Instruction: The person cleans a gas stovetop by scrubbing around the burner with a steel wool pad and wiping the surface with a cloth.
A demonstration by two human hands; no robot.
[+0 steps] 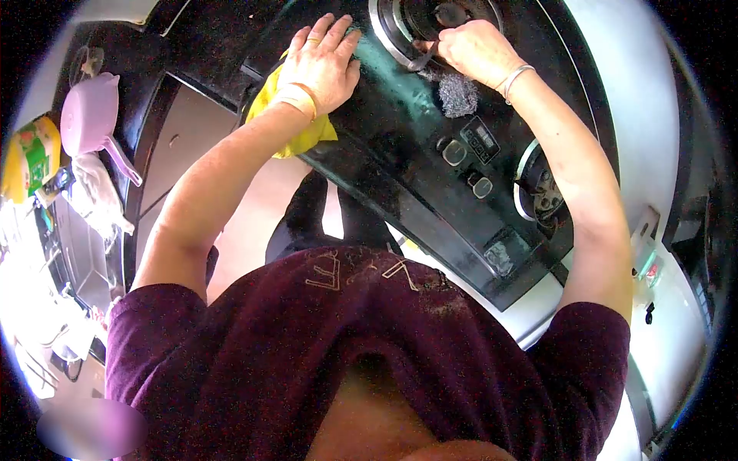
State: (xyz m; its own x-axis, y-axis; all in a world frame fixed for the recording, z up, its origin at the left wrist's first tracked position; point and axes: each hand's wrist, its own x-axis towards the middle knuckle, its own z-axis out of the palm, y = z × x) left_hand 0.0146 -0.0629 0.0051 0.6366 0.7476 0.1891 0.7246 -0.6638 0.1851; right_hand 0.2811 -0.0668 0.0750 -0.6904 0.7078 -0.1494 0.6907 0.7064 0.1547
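A: Why's left hand (321, 63) splayed, 11 o'clock?
B: Probably bracing, over yellow cloth (309, 141).
A: Right hand (477, 54)?
B: Curled at burner (411, 19), 1 o'clock; can't tell its grip. Wire scrubber (458, 95) beside it, likely for reach.

Between the left hand (319, 65) and the right hand (473, 54), a flat lane of the black glass hob (411, 134) gives room to pass, leading down to its front edge. The far burner (450, 14) and the right hand over it obstruct the lane's upper right end; the bunched yellow cloth (300, 142) bounds it on the left. Just below the right hand, the steel-wool scourer (459, 96) takes up space, then the two raised control knobs (453, 151). A flat strip runs between those knobs and the front edge. The right forearm (573, 146) bars the hob's right side, partly covering the near burner (524, 188).
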